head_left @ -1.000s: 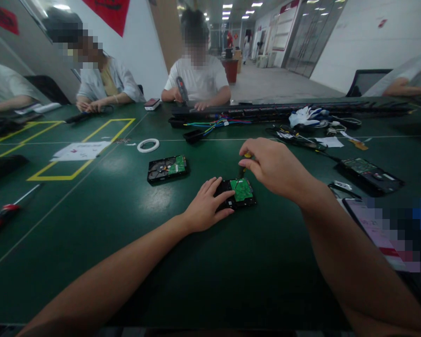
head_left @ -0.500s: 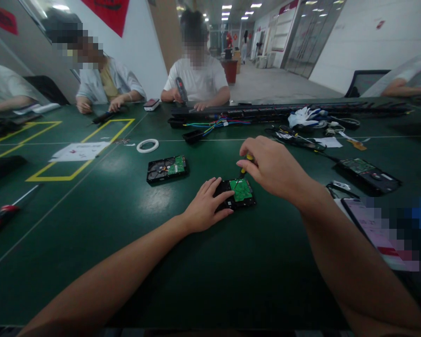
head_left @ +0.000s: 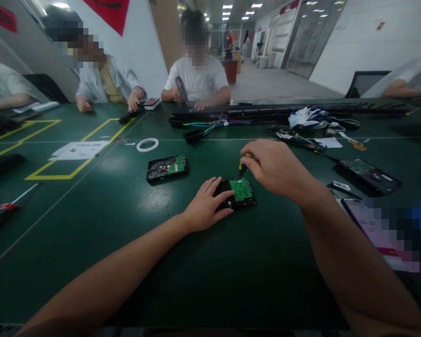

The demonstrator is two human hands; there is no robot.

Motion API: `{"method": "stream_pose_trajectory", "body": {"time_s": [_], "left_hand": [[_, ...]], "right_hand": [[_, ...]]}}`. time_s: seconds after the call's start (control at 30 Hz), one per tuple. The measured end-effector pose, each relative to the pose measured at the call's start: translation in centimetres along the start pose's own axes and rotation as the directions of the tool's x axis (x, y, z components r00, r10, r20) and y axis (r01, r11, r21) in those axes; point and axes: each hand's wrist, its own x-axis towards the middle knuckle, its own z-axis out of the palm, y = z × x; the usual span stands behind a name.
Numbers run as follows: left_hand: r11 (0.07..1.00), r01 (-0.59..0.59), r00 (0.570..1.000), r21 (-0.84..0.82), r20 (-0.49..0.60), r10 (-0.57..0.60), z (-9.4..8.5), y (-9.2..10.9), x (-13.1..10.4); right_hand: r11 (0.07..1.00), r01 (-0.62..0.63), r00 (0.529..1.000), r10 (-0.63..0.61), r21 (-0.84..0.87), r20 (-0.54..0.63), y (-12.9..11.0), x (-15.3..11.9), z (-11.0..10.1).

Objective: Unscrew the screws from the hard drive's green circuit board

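Above the green circuit board (head_left: 243,191), the right hand (head_left: 271,169) pinches the yellow-and-black screwdriver (head_left: 242,169) by its handle, thumb against forefinger, with the shaft running down to the board; whether the tip sits in a screw is too small to tell. The left hand (head_left: 203,207) lies palm down, fingers spread across the left end of the hard drive (head_left: 244,203) that carries the board.

That drive rests flat on the table (head_left: 168,285), roughly midway between its near and far edges. It looks rigid and probably dense for its size, so it should take firm downward pressure without flexing, though its casing may skid on the glossy surface if pushed sideways. The board seems the fragile part, easily scratched by a slipping tip. The black frame's long sides, one facing the table's near edge and one its far edge, look the safest grip.

Farther out, a second drive (head_left: 166,169) lies to the left, nearer the far edge, just short of a white ring (head_left: 148,145). Another drive (head_left: 369,178) lies well to the right, beyond a phone (head_left: 373,234). Co-workers sit along the far edge.
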Motion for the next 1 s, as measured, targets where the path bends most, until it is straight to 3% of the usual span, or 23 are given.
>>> {"method": "stream_pose_trajectory", "body": {"time_s": [0.33, 0.63, 1.0], "left_hand": [[1.000, -0.011, 1.000, 0.004, -0.015, 0.011, 0.10, -0.15, -0.07], [1.000, -0.004, 1.000, 0.002, -0.012, 0.004, 0.14, -0.12, -0.08], [1.000, -0.004, 1.000, 0.017, -0.008, 0.005, 0.18, -0.10, 0.02]], "right_hand": [[0.996, -0.058, 0.998, 0.058, -0.068, 0.001, -0.45, -0.02, -0.19], [0.995, 0.031, 0.999, -0.035, 0.091, 0.036, 0.21, -0.23, -0.02], [0.991, 0.085, 0.996, -0.085, 0.101, -0.007, 0.23, -0.12, 0.40]]}}
